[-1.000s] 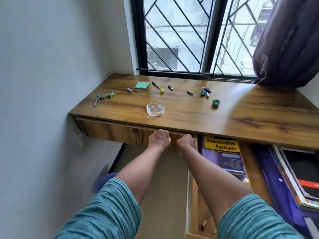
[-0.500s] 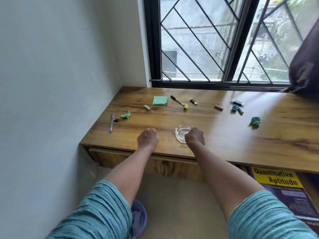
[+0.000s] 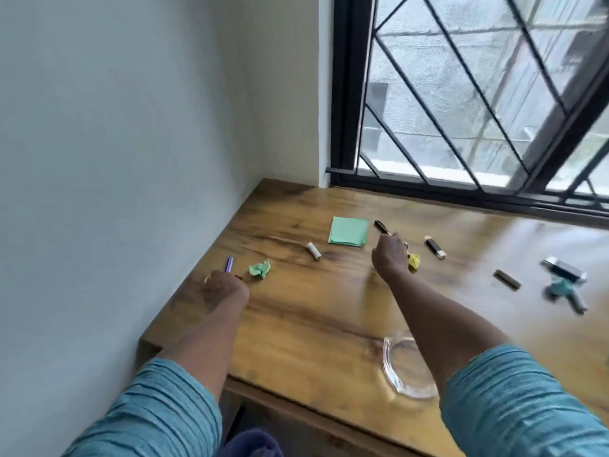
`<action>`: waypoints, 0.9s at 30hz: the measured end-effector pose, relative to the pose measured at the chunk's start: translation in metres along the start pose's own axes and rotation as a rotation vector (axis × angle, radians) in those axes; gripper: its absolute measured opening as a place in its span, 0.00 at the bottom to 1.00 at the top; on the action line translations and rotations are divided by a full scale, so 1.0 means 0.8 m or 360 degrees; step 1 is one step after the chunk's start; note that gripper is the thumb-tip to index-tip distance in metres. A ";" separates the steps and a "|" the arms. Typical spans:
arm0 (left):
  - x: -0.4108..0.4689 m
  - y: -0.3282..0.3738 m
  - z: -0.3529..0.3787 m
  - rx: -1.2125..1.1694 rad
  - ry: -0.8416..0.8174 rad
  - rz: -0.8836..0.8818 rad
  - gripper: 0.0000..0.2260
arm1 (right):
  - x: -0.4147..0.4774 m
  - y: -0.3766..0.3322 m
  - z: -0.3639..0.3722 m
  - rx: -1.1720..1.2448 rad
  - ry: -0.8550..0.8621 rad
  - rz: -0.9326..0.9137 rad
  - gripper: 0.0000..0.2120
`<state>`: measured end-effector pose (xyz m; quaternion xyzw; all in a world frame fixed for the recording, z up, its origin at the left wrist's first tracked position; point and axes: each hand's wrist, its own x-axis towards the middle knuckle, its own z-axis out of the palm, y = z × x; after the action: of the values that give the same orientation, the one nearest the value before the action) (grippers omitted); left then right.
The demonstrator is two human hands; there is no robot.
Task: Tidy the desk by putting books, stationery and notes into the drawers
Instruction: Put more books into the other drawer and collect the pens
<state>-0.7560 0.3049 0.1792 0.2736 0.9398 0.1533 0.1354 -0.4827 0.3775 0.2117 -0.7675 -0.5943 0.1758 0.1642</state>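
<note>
Reaching across the worktop (image 3: 296, 318), the left hand (image 3: 220, 288) sits over the near end of a purple pen (image 3: 229, 264), whose tip shows just beyond its fingers. The right hand (image 3: 390, 255) covers the middle of a black pen (image 3: 381, 225). Both hands are blurred, so I cannot tell whether either set of fingers has closed on its pen. The tidying looks far from done. A green notepad (image 3: 348, 231) lies just left of the right fingers, a crumpled green note (image 3: 260, 268) just right of the left fingers, and a small white stick (image 3: 314, 251) between the hands. More stationery (image 3: 507, 279) lies well right of the right fingers, none put away.
</note>
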 end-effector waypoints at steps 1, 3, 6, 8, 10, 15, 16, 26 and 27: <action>0.005 0.001 0.005 -0.0027 0.0008 -0.0074 0.15 | 0.014 -0.003 0.004 -0.0004 -0.0022 0.0008 0.15; 0.017 0.007 0.018 -0.0022 0.0038 -0.0141 0.15 | 0.039 -0.009 0.011 -0.0084 -0.0061 -0.0023 0.17; 0.024 0.011 0.027 -0.0011 0.0088 -0.0178 0.14 | 0.061 -0.014 0.019 -0.0183 -0.0014 -0.0104 0.15; 0.030 0.013 0.029 -0.0018 0.0119 -0.0208 0.14 | 0.074 -0.013 0.027 -0.0215 -0.0020 -0.0012 0.15; 0.034 0.013 0.029 -0.0040 0.0156 -0.0213 0.14 | 0.076 -0.014 0.030 -0.0225 -0.0007 0.0040 0.15; 0.025 0.004 0.013 -0.0133 0.0196 -0.0036 0.13 | 0.059 -0.013 0.033 -0.0215 0.0056 -0.0109 0.15; 0.020 0.002 0.007 -0.0147 0.0198 0.0023 0.13 | 0.053 -0.013 0.032 -0.0198 0.0074 -0.0122 0.15; -0.091 -0.051 -0.050 -0.0744 0.0081 0.0482 0.10 | -0.125 -0.002 0.005 0.0211 0.0326 -0.0220 0.21; -0.112 -0.060 -0.055 -0.0809 0.0070 0.0547 0.10 | -0.150 0.004 0.001 0.0274 0.0353 -0.0236 0.23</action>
<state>-0.7211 0.2070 0.2170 0.3826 0.8141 0.4099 0.1512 -0.5080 0.2604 0.2182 -0.7192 -0.6103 0.1276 0.3066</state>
